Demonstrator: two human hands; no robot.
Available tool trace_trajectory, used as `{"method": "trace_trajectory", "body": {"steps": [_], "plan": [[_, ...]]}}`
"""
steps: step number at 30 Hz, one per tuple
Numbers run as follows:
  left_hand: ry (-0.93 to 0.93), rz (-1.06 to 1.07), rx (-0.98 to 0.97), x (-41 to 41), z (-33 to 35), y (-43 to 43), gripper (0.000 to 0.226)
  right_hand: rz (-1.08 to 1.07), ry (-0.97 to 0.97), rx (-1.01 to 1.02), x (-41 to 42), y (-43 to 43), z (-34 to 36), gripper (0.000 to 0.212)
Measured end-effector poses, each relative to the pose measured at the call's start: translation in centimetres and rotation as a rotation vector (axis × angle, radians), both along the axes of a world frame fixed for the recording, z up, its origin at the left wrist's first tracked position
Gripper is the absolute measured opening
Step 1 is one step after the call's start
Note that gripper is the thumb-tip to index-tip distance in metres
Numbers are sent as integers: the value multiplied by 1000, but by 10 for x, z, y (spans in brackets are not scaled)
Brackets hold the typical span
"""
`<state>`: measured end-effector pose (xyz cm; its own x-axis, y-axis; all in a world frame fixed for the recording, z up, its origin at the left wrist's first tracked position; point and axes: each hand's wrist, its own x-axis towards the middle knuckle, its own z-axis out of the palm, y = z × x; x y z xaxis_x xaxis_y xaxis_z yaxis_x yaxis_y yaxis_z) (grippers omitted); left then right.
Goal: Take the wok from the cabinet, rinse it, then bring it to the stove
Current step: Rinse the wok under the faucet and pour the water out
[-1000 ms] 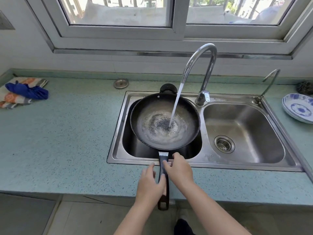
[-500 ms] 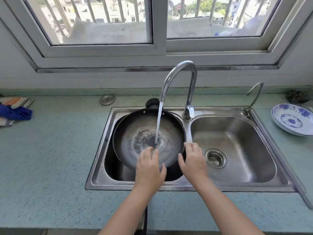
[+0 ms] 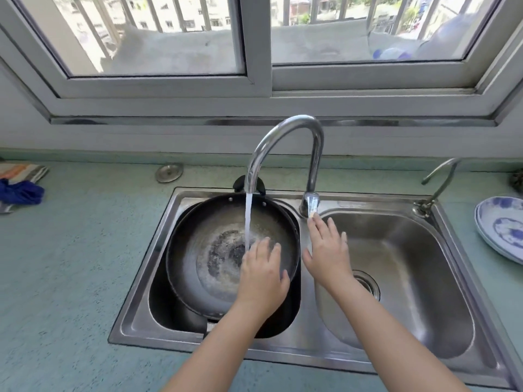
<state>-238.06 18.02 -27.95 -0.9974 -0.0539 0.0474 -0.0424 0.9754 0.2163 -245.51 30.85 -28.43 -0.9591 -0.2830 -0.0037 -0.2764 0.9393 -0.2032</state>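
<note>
Wok sits in the left basin, water stream landing just ahead of my left hand. Left fingers loosely spread, flat inside the bowl, holding nothing. Right hand open, fingertips near the tap lever. Rub in circles, keep the pan steady.

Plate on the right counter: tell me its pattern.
White plate with blue floral-looking motifs; head view.

A home kitchen: double steel sink, faucet, countertop.
</note>
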Motion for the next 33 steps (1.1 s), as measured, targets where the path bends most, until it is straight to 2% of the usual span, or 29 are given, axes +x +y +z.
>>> {"method": "trace_trajectory", "body": {"steps": [3, 9, 11, 15, 24, 33], "plan": [[-5, 47, -19, -3, -2, -2, 49, 11, -4, 40, -11, -2, -9, 71], [-19, 114, -13, 16, -26, -19, 54, 7, 25, -5, -8, -7, -22, 78], [-18, 134, -8, 22, -32, -20, 58, 1, 24, -39, -8, -9, -25, 76], [-26, 132, 1, 35, -41, -17, 47, 20, 4, -65, -3, -8, -37, 68], [-278, 104, -17, 63, -60, -14, 52, -54, 21, -94, 3, -12, -47, 69], [-280, 92, -62, 88, -48, -25, 51, -111, -30, -215, 57, -22, -45, 62]]}}
